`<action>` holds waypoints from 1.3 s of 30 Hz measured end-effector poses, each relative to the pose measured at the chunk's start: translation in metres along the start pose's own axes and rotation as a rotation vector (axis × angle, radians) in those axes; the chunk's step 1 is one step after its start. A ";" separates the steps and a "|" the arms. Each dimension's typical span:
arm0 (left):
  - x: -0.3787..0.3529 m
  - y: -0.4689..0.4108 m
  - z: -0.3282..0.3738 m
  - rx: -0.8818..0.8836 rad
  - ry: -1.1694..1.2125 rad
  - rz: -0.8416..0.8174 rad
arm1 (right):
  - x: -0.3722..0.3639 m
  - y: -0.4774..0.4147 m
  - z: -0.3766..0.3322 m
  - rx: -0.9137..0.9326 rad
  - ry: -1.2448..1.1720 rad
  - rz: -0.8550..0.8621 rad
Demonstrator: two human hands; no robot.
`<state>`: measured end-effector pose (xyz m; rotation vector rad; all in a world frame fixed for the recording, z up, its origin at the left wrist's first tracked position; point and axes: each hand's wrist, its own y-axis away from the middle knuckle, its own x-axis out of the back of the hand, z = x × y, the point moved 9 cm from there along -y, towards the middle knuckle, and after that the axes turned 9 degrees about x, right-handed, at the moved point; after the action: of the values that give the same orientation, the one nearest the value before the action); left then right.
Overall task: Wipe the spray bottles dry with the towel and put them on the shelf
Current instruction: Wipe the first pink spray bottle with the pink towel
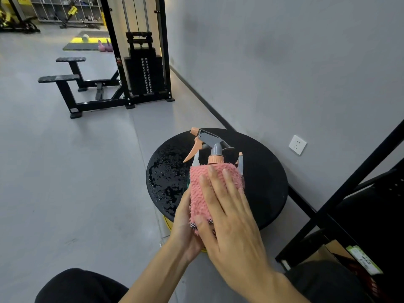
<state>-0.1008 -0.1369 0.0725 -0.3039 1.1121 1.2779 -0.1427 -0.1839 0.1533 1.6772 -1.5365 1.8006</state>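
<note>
- Spray bottle is held over the round black table, not standing on it. Body is wrapped in the pink towel, so only the grey/orange trigger head shows.
- L hand grasps the lower end from the left w/ thumb up along the towel; its fingers are hidden behind.
- R hand lies flat on the towel, fingers straight & pressing — nothing pinched.
- Long axis approx upright, leaning away from the person; head at the far end, nozzle pointing left.
- Key relation: the black shelf stands to the right of both hands, so the R hand is nearer. Judgement: wiping step, shelving not yet begun.
- 2nd bottle peeks out just behind the towel, mostly hidden.
- Tabletop is wet w/ droplets on its left part.
- Writing: none on the bottle that shows. Green label on a box low in the shelf — too blurred to read.
</note>
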 end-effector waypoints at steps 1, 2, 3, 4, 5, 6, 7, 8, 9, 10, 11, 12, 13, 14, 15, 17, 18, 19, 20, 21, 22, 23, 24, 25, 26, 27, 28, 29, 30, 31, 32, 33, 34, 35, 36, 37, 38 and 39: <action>-0.001 -0.002 -0.003 0.010 0.003 -0.034 | 0.000 -0.001 0.001 0.003 -0.007 0.010; 0.000 -0.004 -0.006 0.021 -0.006 -0.035 | 0.001 -0.004 0.004 0.000 -0.029 0.021; 0.001 -0.005 -0.008 0.035 -0.020 -0.024 | 0.003 -0.009 0.010 -0.018 -0.070 0.033; 0.003 -0.005 -0.009 0.049 -0.053 -0.005 | 0.005 -0.015 0.018 -0.052 -0.127 0.040; 0.008 -0.007 -0.010 0.053 -0.078 0.029 | 0.006 -0.021 0.026 -0.094 -0.186 0.036; 0.011 -0.009 -0.012 0.062 -0.097 0.053 | 0.007 -0.025 0.033 -0.122 -0.223 0.031; 0.011 -0.009 -0.014 0.074 -0.125 0.049 | 0.008 -0.028 0.035 -0.133 -0.232 0.032; 0.007 -0.008 -0.013 0.071 -0.127 0.032 | 0.010 -0.028 0.034 -0.131 -0.219 0.035; 0.006 -0.008 -0.012 0.065 -0.124 0.011 | 0.010 -0.027 0.030 -0.119 -0.193 0.036; 0.006 -0.008 -0.010 0.050 -0.112 0.003 | 0.010 -0.022 0.023 -0.098 -0.154 0.041; 0.005 -0.008 -0.007 0.032 -0.100 -0.005 | 0.010 -0.017 0.016 -0.073 -0.111 0.046; 0.003 -0.008 -0.004 0.017 -0.081 -0.021 | 0.008 -0.010 0.009 -0.050 -0.072 0.043; 0.004 -0.009 -0.003 0.007 -0.061 -0.016 | 0.005 -0.003 0.003 -0.033 -0.039 0.035; 0.009 -0.009 0.000 -0.013 -0.040 0.018 | 0.002 0.003 -0.001 -0.024 -0.017 0.025; 0.012 -0.010 0.001 -0.022 -0.032 0.035 | 0.000 0.006 -0.002 -0.018 -0.011 0.017; 0.005 -0.006 0.000 -0.010 -0.072 0.014 | -0.002 0.005 0.000 -0.020 -0.023 0.009; 0.006 -0.007 -0.002 0.003 -0.088 0.016 | -0.001 0.001 0.003 -0.030 -0.036 0.009; 0.007 -0.008 -0.005 0.018 -0.101 0.006 | 0.001 -0.005 0.008 -0.050 -0.060 0.011; 0.006 -0.006 -0.007 0.032 -0.118 0.021 | 0.003 -0.011 0.013 -0.080 -0.093 0.013; 0.009 -0.007 -0.009 0.047 -0.144 0.033 | 0.004 -0.017 0.019 -0.112 -0.127 0.007; 0.012 -0.009 -0.013 0.060 -0.168 0.060 | 0.004 -0.021 0.024 -0.138 -0.150 -0.003; 0.015 -0.010 -0.014 0.064 -0.176 0.082 | 0.004 -0.023 0.025 -0.152 -0.160 -0.013; 0.019 -0.010 -0.014 0.056 -0.165 0.100 | 0.004 -0.022 0.025 -0.155 -0.161 -0.019; 0.021 -0.012 -0.015 0.061 -0.162 0.087 | 0.003 -0.019 0.022 -0.153 -0.163 -0.021; 0.020 -0.012 -0.015 0.062 -0.168 0.075 | 0.002 -0.014 0.020 -0.150 -0.165 -0.018; 0.018 -0.011 -0.013 0.061 -0.162 0.063 | 0.000 -0.008 0.016 -0.137 -0.161 -0.001; 0.016 -0.010 -0.011 0.050 -0.160 0.051 | -0.001 -0.003 0.012 -0.110 -0.146 0.032; 0.016 -0.009 -0.008 0.035 -0.155 0.063 | -0.001 0.002 0.007 -0.074 -0.130 0.077; 0.019 -0.008 -0.006 0.028 -0.154 0.094 | 0.000 0.006 0.004 -0.041 -0.123 0.129; 0.021 -0.009 -0.006 0.030 -0.150 0.112 | 0.001 0.009 0.003 -0.016 -0.136 0.182; 0.022 -0.009 -0.006 0.033 -0.146 0.116 | 0.003 0.011 0.003 0.004 -0.169 0.227; 0.023 -0.010 -0.007 0.035 -0.140 0.122 | 0.007 0.010 0.006 0.017 -0.211 0.264; 0.023 -0.011 -0.008 0.044 -0.127 0.109 | 0.010 0.008 0.009 0.026 -0.252 0.289; 0.021 -0.012 -0.010 0.054 -0.111 0.080 | 0.014 0.004 0.012 0.033 -0.285 0.308; 0.018 -0.011 -0.011 0.062 -0.102 0.059 | 0.019 -0.001 0.015 0.042 -0.306 0.325; 0.015 -0.010 -0.013 0.075 -0.110 0.054 | 0.023 -0.007 0.018 0.052 -0.315 0.341; 0.014 -0.009 -0.015 0.085 -0.127 0.060 | 0.026 -0.014 0.022 0.061 -0.316 0.355; 0.013 -0.008 -0.015 0.077 -0.127 0.069 | 0.030 -0.020 0.024 0.070 -0.317 0.366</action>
<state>-0.1024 -0.1430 0.0521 -0.1261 1.0679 1.2935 -0.1225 -0.2082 0.1830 1.8854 -2.0507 1.8369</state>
